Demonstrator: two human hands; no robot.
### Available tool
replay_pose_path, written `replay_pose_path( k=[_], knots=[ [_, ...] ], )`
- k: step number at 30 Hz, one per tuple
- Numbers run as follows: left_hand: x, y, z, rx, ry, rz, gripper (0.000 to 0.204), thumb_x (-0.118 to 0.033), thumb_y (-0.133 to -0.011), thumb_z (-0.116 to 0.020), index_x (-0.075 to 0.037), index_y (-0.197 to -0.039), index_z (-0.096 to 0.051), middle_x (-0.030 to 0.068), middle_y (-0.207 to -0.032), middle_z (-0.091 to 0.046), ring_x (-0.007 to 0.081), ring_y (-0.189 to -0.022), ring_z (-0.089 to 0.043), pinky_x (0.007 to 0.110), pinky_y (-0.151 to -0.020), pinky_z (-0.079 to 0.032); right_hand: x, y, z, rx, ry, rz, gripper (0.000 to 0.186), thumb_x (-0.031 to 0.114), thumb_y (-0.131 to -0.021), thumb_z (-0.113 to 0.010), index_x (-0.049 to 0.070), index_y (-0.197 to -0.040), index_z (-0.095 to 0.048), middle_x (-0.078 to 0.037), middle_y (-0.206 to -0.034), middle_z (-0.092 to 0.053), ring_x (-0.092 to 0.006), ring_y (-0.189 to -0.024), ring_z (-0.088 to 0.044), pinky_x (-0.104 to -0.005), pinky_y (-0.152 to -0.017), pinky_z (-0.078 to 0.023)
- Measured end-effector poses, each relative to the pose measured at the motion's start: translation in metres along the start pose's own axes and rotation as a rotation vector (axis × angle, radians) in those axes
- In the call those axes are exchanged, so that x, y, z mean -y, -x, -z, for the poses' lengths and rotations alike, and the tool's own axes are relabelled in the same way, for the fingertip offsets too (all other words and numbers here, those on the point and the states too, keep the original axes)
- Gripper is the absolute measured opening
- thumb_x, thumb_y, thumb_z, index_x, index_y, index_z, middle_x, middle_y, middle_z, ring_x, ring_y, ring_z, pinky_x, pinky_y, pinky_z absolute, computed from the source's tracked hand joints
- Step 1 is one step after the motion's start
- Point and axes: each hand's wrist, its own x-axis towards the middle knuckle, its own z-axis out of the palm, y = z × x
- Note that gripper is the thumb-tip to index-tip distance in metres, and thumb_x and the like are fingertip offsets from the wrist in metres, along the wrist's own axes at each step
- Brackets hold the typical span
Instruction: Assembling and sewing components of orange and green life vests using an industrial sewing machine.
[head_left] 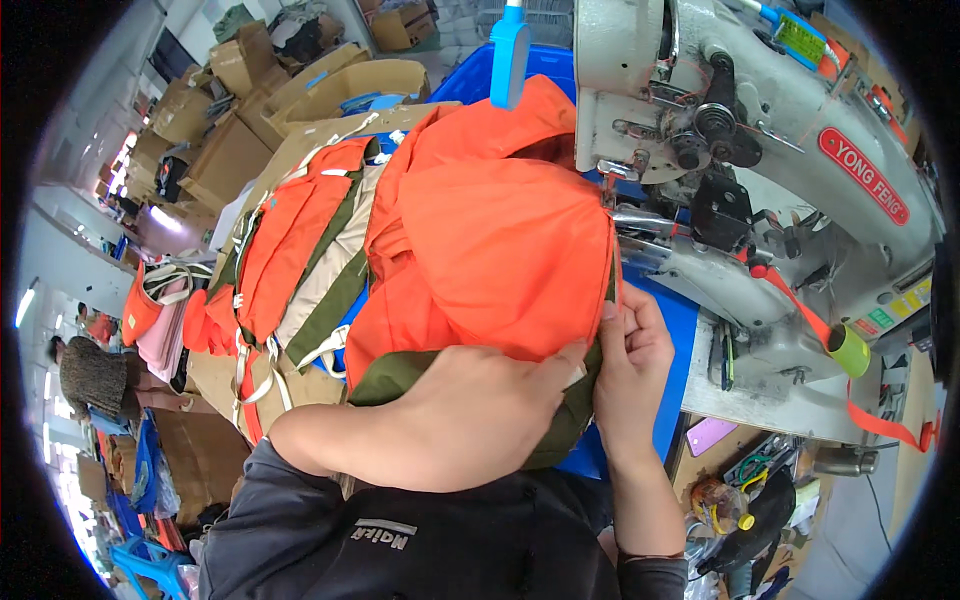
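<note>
A large orange fabric bag piece [500, 240] with an olive green panel [395, 377] lies across the work surface in front of me. Its right edge runs up to the needle area of an industrial sewing machine [640, 60]. My left hand [500, 385] reaches over the panel, its fingers closed on the fabric near the edge; a small white bit shows at the fingertips. Close to its right, my right hand [632, 345] pinches the bag piece's edge between thumb and fingers, just below the machine's arm. The fabric under both hands is partly hidden.
An orange, green and beige backpack piece [310, 245] with straps lies left. Orange tape [800, 305] runs through a yellow-green roll right. A pink phone [708, 435] and bottle [720, 503] sit lower right. Cardboard boxes [225, 160] pile behind; a person [95, 380] stands far left.
</note>
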Motion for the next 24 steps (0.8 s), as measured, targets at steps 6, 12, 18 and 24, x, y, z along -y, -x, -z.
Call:
replay_pose_path(
  k=[6,12,18,24],
  knots=[
    [0.003,0.0,-0.008,-0.03,-0.067,-0.088,0.054,-0.008,-0.083,-0.063,0.01,-0.132,-0.047,0.0111,-0.062,-0.057,0.0301,-0.056,-0.06,0.042,-0.053,-0.047,0.001,0.0,-0.003,0.06,0.047,-0.004,0.022,0.004,-0.103,-0.046,-0.006,-0.121,-0.055,-0.01,-0.109,-0.069,-0.01,-0.099,-0.063,-0.0237,-0.089,-0.048],
    [0.012,-0.02,-0.014,-0.069,-0.084,-0.056,0.053,-0.009,-0.083,-0.062,0.01,-0.13,-0.048,0.0099,-0.062,-0.058,0.0297,-0.054,-0.06,0.042,-0.052,-0.046,-0.013,-0.021,-0.004,0.039,-0.005,0.013,0.023,0.006,-0.104,-0.045,-0.007,-0.12,-0.054,-0.012,-0.116,-0.067,-0.0127,-0.106,-0.063,-0.0261,-0.093,-0.048],
    [0.023,-0.039,-0.009,-0.021,-0.058,-0.063,0.042,-0.01,-0.084,-0.061,0.009,-0.121,-0.052,0.0119,-0.062,-0.059,0.0303,-0.055,-0.061,0.043,-0.051,-0.046,-0.016,-0.04,0.0,0.035,0.014,-0.002,0.024,0.002,-0.103,-0.044,-0.007,-0.122,-0.053,-0.013,-0.12,-0.065,-0.0143,-0.11,-0.062,-0.0275,-0.096,-0.047],
    [0.034,-0.038,-0.007,-0.105,0.096,0.009,0.039,-0.01,-0.086,-0.061,0.0,-0.123,-0.055,0.0131,-0.062,-0.06,0.0345,-0.056,-0.061,0.047,-0.055,-0.047,-0.007,-0.029,-0.006,0.018,0.015,-0.039,0.03,0.005,-0.103,-0.045,-0.007,-0.13,-0.051,-0.012,-0.122,-0.065,-0.0146,-0.113,-0.06,-0.0272,-0.098,-0.045]
  ],
)
